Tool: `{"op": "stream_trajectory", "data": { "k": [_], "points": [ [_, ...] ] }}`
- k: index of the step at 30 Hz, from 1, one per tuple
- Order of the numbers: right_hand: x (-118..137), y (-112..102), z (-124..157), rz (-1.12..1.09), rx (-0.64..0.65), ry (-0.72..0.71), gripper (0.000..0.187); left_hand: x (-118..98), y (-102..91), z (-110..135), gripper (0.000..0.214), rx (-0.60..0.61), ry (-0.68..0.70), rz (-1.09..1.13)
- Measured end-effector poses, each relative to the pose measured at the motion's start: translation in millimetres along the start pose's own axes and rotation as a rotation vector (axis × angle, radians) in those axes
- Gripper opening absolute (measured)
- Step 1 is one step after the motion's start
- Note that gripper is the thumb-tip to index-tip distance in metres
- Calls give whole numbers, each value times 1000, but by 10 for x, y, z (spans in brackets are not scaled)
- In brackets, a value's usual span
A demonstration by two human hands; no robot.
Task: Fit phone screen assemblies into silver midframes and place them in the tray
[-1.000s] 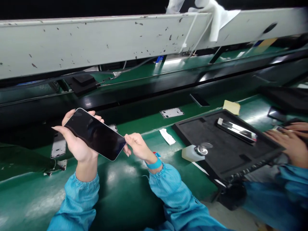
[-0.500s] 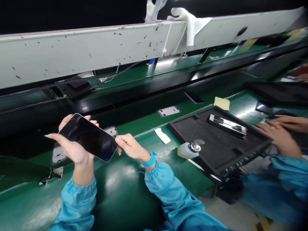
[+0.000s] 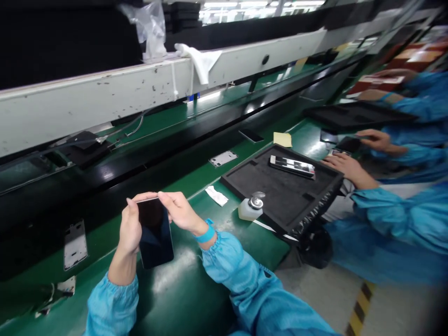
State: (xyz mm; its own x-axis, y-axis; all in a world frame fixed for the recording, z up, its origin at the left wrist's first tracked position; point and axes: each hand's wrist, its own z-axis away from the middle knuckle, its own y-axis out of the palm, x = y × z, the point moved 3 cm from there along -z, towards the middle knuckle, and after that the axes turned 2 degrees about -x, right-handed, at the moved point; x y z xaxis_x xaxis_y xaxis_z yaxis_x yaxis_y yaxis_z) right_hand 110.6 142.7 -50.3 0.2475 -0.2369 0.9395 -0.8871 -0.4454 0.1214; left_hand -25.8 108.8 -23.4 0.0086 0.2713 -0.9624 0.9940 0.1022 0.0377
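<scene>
Both my hands grip a smartphone (image 3: 156,235) with a dark screen, held upright above the green bench. My left hand (image 3: 131,226) is closed on its upper left side, with fingers reaching along the top edge. At the upper right corner, my right hand (image 3: 178,211) pinches it between thumb and fingers; a blue band circles that wrist. A flat grey phone frame (image 3: 75,245) lies to the left of my left hand. Right of my right hand are a crumpled white wipe (image 3: 216,196) and a pump bottle (image 3: 250,208).
A black foam tray (image 3: 287,191) holds a stack of phone parts (image 3: 292,166). Beyond it lie a yellow pad (image 3: 282,139), another phone frame (image 3: 223,158) and a dark phone (image 3: 251,136). A co-worker's hands (image 3: 350,169) work at the right. A white beam (image 3: 115,93) runs across the back.
The phone has turned from lying slantwise to upright and come lower. My right hand has shifted from its lower right end to its top corner. The view has swung right.
</scene>
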Motion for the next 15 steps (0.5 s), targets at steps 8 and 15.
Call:
{"op": "stream_trajectory", "data": {
  "k": [8, 15],
  "points": [
    [133, 56, -108, 186, -86, -115, 59, 65, -31, -88, 79, -154, 24, -37],
    [918, -447, 412, 344, -338, -393, 39, 283, 58, -137, 53, -191, -264, 114]
  ]
}}
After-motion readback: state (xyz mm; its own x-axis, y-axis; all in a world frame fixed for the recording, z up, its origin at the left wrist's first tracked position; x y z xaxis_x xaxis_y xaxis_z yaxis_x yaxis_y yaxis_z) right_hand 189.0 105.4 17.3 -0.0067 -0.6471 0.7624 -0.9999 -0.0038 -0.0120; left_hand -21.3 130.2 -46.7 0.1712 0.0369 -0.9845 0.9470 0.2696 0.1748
